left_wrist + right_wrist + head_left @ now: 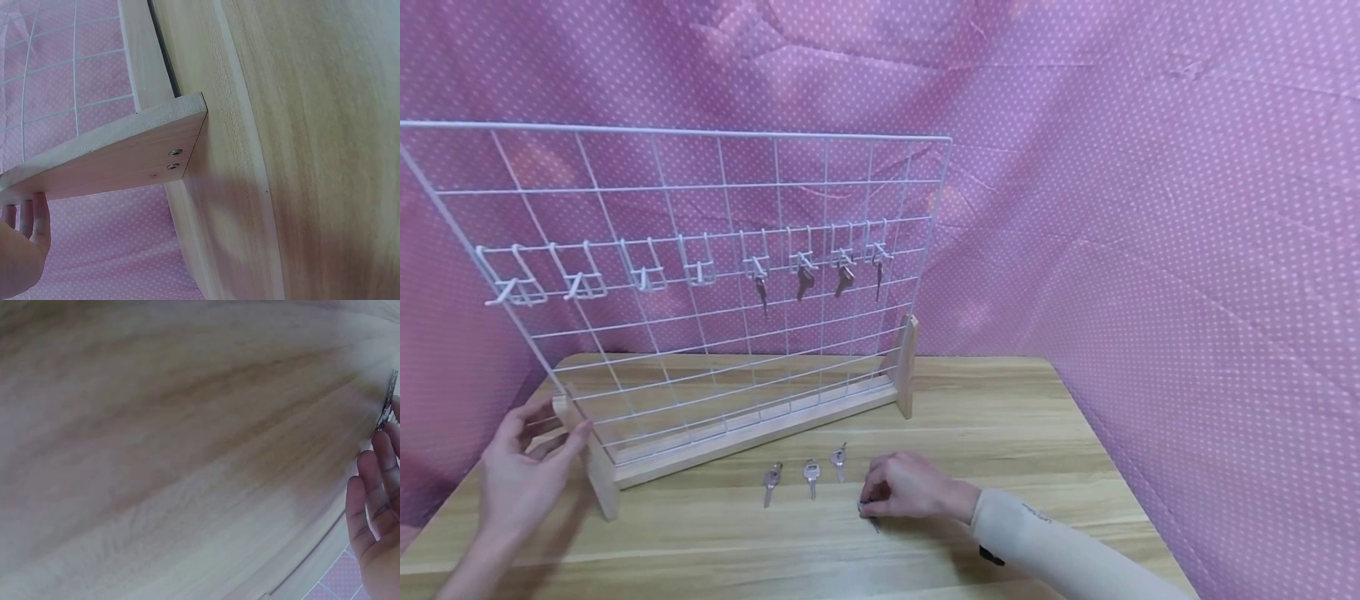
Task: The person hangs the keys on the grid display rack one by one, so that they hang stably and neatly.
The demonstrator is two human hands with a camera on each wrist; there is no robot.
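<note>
My left hand (pixel 523 467) holds the wooden end piece (pixel 587 458) of a white wire grid rack (pixel 722 321); in the left wrist view its fingers (pixel 40 219) lie against the board's edge. My right hand (pixel 910 487) pinches a key (pixel 876 525) at the tabletop, most of it hidden by the fingers. The right wrist view shows the key's blade (pixel 392 387) beyond the fingertips. Left of that hand, three loose keys lie in a row: one key (pixel 839 461), a middle key (pixel 812 477) and a left key (pixel 772 482).
Along the grid, several white hooks (pixel 580 283) on the left hold nothing. Several hooks on the right carry hanging keys (pixel 806 282). The rack stands on a wooden table (pixel 1037 450), with pink dotted cloth (pixel 1150 208) behind and beside it.
</note>
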